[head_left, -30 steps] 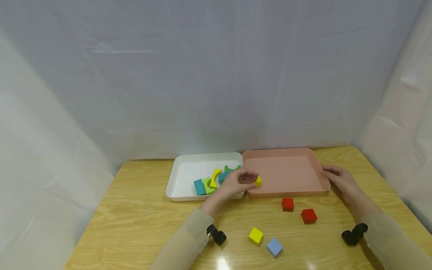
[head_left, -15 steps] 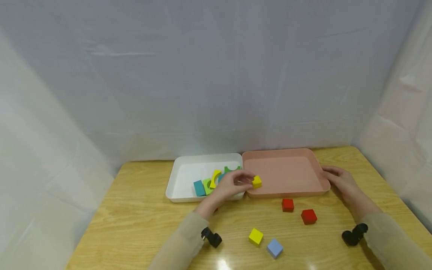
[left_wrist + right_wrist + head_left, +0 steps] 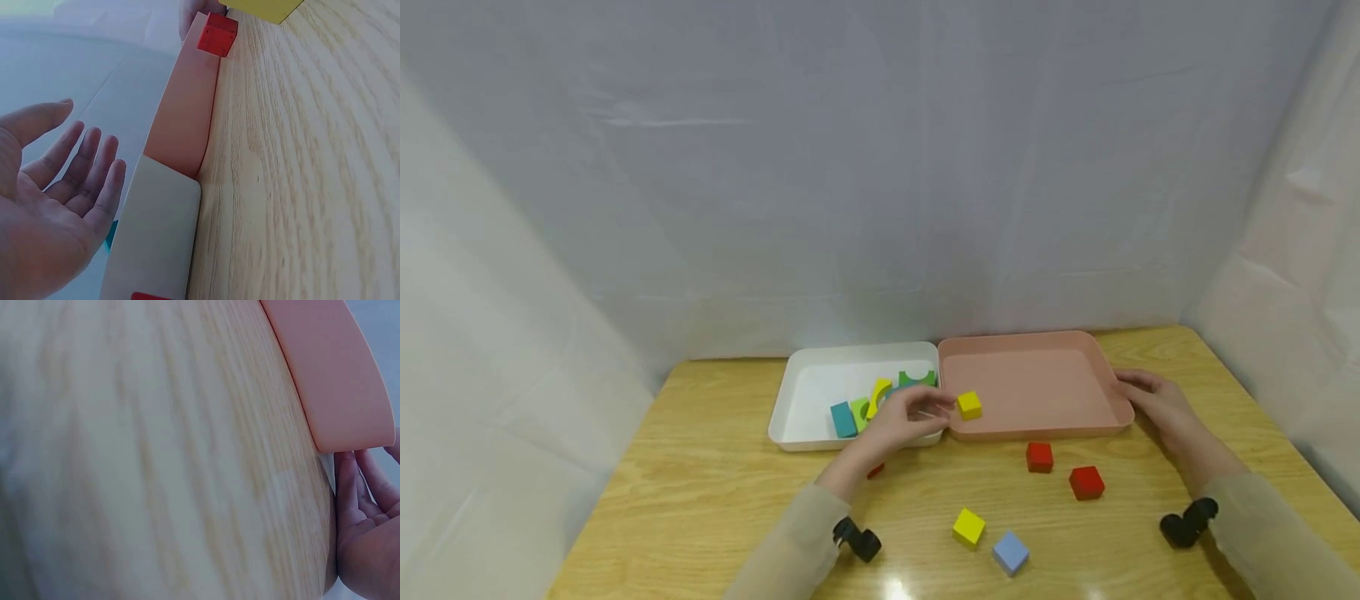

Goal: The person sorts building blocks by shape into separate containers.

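Currently, the pink tray point(image 3: 1033, 379) is touched by the right hand point(image 3: 1161, 406), fingers straight; just right of the nearer left hand point(image 3: 902, 419), whose parted fingers are unladen, the yellow cube point(image 3: 969, 406) is found in the tray's near-left corner.

In the head view, the left hand point(image 3: 901, 423) partly hides a teal block point(image 3: 901, 387) at its twelve o'clock. The left wrist view crops a yellow block point(image 3: 267, 8) near one o'clock; the right blurs the tabletop point(image 3: 87, 462) toward nine.
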Demonstrator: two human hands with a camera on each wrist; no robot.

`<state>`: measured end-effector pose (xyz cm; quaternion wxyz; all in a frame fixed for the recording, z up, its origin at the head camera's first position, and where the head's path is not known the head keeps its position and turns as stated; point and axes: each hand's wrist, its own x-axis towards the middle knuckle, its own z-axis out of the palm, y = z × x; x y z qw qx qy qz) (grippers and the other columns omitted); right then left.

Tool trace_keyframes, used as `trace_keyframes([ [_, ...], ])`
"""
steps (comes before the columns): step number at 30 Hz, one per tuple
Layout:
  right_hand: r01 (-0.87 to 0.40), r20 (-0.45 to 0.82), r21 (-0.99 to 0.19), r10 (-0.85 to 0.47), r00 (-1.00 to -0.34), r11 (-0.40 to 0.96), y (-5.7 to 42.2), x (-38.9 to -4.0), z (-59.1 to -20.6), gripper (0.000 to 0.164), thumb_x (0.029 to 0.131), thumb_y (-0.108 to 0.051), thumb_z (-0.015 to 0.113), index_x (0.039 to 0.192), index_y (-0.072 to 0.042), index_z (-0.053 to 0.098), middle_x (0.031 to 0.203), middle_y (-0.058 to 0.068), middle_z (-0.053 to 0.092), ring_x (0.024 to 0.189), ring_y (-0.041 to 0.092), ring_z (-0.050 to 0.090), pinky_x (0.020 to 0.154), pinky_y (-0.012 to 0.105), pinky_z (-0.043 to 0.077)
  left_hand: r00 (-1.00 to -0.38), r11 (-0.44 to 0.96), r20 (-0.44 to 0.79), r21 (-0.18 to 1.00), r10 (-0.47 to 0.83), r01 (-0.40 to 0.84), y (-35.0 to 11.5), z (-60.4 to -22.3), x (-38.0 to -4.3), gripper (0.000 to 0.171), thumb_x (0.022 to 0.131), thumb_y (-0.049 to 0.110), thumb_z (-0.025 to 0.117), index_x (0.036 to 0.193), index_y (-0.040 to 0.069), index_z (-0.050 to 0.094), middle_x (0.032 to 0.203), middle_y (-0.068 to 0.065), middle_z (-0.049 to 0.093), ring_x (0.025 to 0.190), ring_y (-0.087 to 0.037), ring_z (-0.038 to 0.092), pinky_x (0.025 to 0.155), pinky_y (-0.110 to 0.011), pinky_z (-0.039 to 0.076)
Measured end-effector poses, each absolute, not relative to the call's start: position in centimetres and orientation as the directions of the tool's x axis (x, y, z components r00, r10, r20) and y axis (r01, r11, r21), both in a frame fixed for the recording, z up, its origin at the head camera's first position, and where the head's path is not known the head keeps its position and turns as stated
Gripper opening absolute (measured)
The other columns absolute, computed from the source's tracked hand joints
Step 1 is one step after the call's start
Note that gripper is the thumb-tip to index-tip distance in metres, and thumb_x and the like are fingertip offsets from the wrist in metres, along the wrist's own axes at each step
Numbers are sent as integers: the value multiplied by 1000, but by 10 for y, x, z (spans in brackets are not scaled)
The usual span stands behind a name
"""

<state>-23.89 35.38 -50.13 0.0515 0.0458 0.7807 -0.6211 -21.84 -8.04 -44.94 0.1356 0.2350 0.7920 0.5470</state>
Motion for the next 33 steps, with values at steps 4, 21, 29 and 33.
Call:
trace_keyframes([
  [4, 139, -141, -962, 10, -990, 237, 353, -239, -501, 35, 107, -32, 66, 136, -13, 66, 99, -39, 60, 93, -18, 58, 82, 6, 53, -854, 286, 46, 932, 518, 223, -85, -449, -217, 35, 104, 11, 68, 138, 1, 66, 137, -19, 70, 121, -34, 68, 101, -25, 58],
  [21, 146, -145, -948, 24, -989, 282, 354, -239, -502, 65, 107, -35, 65, 151, 11, 49, 99, -40, 57, 94, -20, 55, 82, 5, 51, -841, 264, 39, 940, 540, 214, -100, -451, -201, 33, 104, 10, 68, 135, -1, 66, 135, -23, 69, 120, -37, 68, 102, -27, 59],
  [29, 141, -140, -949, 26, -990, 281, 354, -239, -500, 62, 107, -35, 65, 149, 9, 52, 99, -40, 57, 95, -20, 54, 83, 4, 50, -842, 258, 52, 940, 538, 222, -108, -453, -193, 32, 103, 3, 67, 134, -4, 66, 132, -26, 70, 119, -41, 69, 98, -21, 58],
  [33, 139, -137, -948, 29, -990, 286, 353, -239, -500, 66, 107, -35, 65, 150, 13, 49, 99, -40, 56, 95, -21, 54, 83, 3, 49, -839, 251, 54, 942, 541, 223, -114, -454, -187, 32, 102, 2, 68, 133, -6, 65, 131, -28, 70, 119, -42, 69, 98, -21, 58],
])
